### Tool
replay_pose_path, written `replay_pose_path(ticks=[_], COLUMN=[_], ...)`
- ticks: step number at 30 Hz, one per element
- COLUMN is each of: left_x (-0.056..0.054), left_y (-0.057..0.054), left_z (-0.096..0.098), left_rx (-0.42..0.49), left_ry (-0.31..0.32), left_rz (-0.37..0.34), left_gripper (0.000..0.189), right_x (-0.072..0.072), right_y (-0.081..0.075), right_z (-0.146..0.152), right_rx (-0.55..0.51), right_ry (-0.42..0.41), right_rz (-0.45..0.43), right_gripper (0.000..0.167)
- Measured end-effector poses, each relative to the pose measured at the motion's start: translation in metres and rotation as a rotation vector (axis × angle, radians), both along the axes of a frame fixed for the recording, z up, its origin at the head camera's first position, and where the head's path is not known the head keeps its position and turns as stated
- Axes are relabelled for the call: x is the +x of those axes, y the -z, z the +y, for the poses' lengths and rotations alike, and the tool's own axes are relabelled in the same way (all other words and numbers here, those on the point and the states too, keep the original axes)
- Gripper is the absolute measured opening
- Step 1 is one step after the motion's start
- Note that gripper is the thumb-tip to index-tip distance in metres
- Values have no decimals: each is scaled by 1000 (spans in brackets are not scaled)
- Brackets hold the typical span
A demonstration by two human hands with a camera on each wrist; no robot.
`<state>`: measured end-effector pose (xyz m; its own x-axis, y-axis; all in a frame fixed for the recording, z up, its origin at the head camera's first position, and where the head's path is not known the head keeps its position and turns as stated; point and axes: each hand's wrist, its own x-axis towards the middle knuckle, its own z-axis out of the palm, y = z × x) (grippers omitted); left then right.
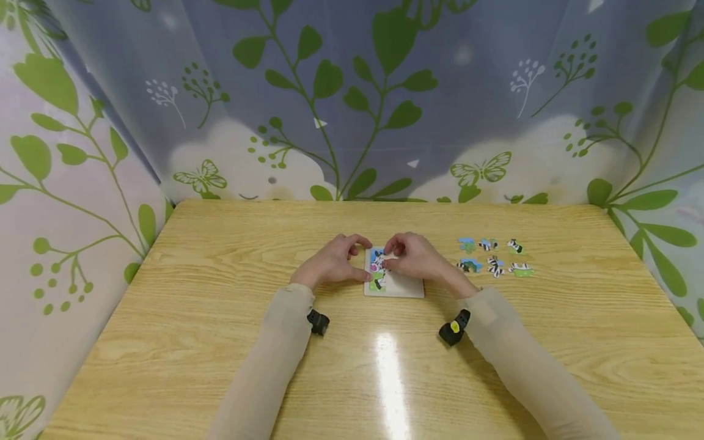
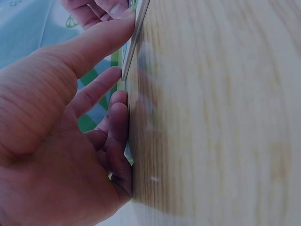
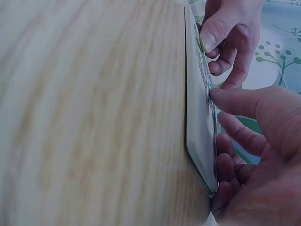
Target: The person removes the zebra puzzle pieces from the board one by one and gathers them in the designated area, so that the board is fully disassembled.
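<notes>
A small white-framed puzzle board (image 1: pixel 404 286) lies on the table, its left part filled with a zebra picture (image 1: pixel 377 267). My left hand (image 1: pixel 335 260) steadies the board's left side, thumb on the lower left edge and index finger by the top left corner. Over the board, my right hand (image 1: pixel 415 256) has thumb and index finger curled at a zebra puzzle piece, which they largely hide. In the right wrist view the right thumb (image 3: pixel 235 101) touches the board's face. The left thumb (image 2: pixel 101 44) lies along the board's edge in the left wrist view.
Right of the board lie several loose puzzle pieces in two rows, among them a blue-green piece (image 1: pixel 467 245) and a striped piece (image 1: pixel 495 267). The wooden table (image 1: pixel 220 244) ends at a leaf-patterned curtain (image 1: pixel 352 110). Black wrist cameras sit under both sleeves.
</notes>
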<state>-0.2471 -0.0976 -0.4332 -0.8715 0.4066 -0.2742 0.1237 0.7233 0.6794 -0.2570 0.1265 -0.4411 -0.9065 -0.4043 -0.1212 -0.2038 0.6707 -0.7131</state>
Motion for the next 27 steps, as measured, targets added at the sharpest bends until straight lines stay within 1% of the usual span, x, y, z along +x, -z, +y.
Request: replay_pose_path(ticks=[5, 11, 16, 24, 27], left_x=[-1, -2, -3, -2, -1], left_y=[0, 1, 1, 1, 2], left_z=[0, 0, 0, 0, 0], left_rx=[-2, 0, -2, -2, 3], left_ry=[-4, 1, -1, 4, 3], left_rz=[-2, -5, -4, -10, -11], left_gripper=[64, 64, 64, 64, 64], right_x=[0, 0, -2, -1, -1], right_y=[0, 0, 0, -4, -5], right_z=[0, -1, -2, -4, -5], right_rx=[12, 42, 74, 93, 121], right_ry=[-2, -15, -37, -67, -75], right_rz=[18, 52, 82, 39, 45], right_gripper=[29, 18, 16, 17, 17])
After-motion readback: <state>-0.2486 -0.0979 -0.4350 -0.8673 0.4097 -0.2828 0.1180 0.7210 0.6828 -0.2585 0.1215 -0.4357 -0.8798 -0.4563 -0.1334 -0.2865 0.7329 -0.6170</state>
